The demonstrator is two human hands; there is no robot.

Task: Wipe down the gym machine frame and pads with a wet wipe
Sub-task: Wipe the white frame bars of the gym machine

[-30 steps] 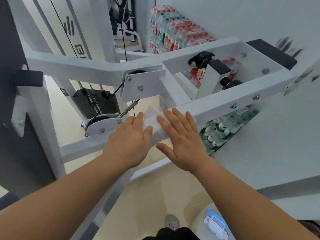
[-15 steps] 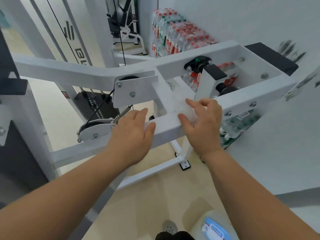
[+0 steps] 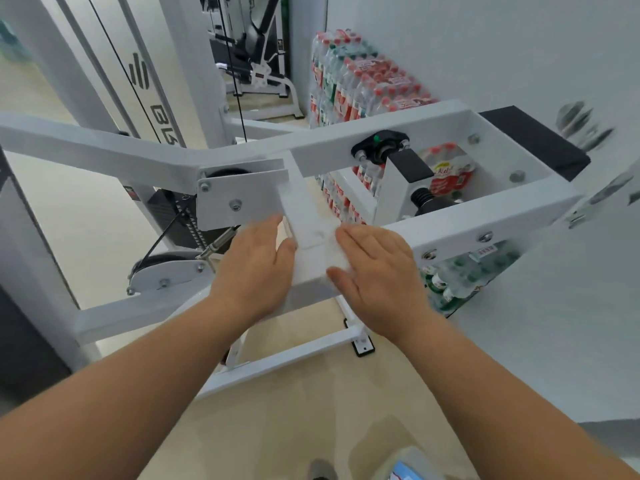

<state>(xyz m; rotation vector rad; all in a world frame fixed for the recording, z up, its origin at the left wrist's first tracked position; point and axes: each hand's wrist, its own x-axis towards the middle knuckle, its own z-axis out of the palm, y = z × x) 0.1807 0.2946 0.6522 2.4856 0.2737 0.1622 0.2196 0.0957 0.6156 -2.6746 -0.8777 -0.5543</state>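
The white gym machine frame (image 3: 485, 216) crosses the view at chest height. Its black pad (image 3: 535, 140) is at the far right end. A white wet wipe (image 3: 329, 256) lies on the near bar where a cross piece joins it. My right hand (image 3: 379, 271) holds the wipe against the bar, fingers bent over it and thumb on its near edge. Just left of the wipe, my left hand (image 3: 254, 268) rests on the same bar with fingers laid over the top.
A pulley bracket (image 3: 239, 199) and cable sit just beyond my left hand, with the black weight stack (image 3: 173, 216) below. Shrink-wrapped water bottle packs (image 3: 363, 84) are stacked against the wall (image 3: 519, 46) behind the frame. A wipes pack (image 3: 407, 467) lies on the floor near my feet.
My right hand went right along the bar with the wipe, then came back left beside my left hand. The left hand stayed on the bar. The view tilted down slightly.
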